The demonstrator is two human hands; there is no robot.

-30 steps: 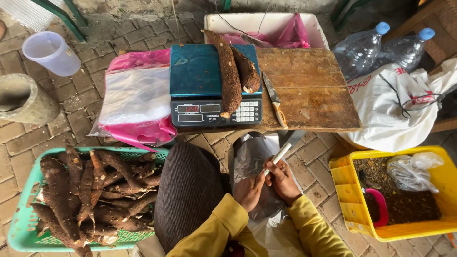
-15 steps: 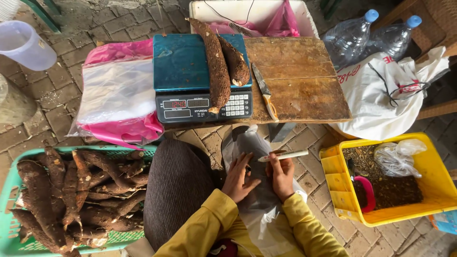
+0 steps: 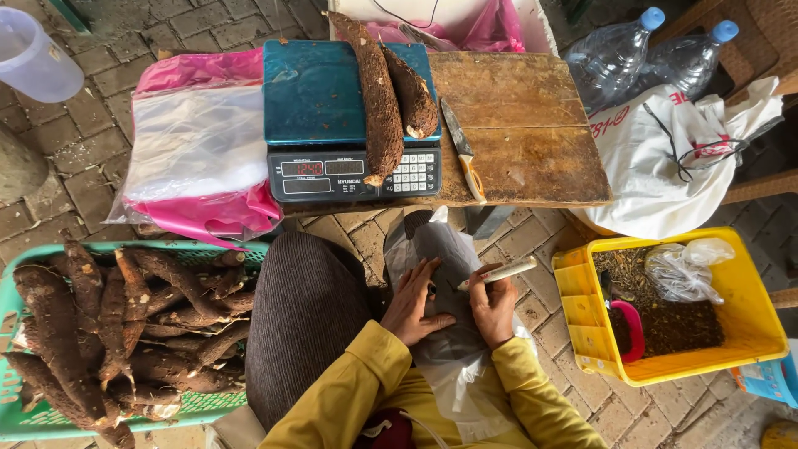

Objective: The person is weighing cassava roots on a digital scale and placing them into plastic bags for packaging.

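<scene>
My left hand (image 3: 414, 303) lies flat, fingers spread, on a grey plastic bag (image 3: 436, 249) draped over my lap. My right hand (image 3: 492, 306) is closed around a pale marker pen (image 3: 501, 272) with its tip pointing left toward the bag. Both arms wear yellow sleeves. Ahead, two long brown cassava roots (image 3: 378, 91) rest on a teal digital scale (image 3: 324, 91) with a lit red display.
A knife (image 3: 462, 151) lies on the wooden board (image 3: 532, 141) beside the scale. A green crate (image 3: 25, 416) of cassava sits at left, a yellow bin (image 3: 748, 299) at right. Pink and clear bags (image 3: 191, 141), water bottles (image 3: 623, 50) and a white bag (image 3: 665, 158) surround the board.
My left hand has flattened onto the grey bag and the right hand has brought the marker lower, closer to the bag. The view has tilted slightly downward.
</scene>
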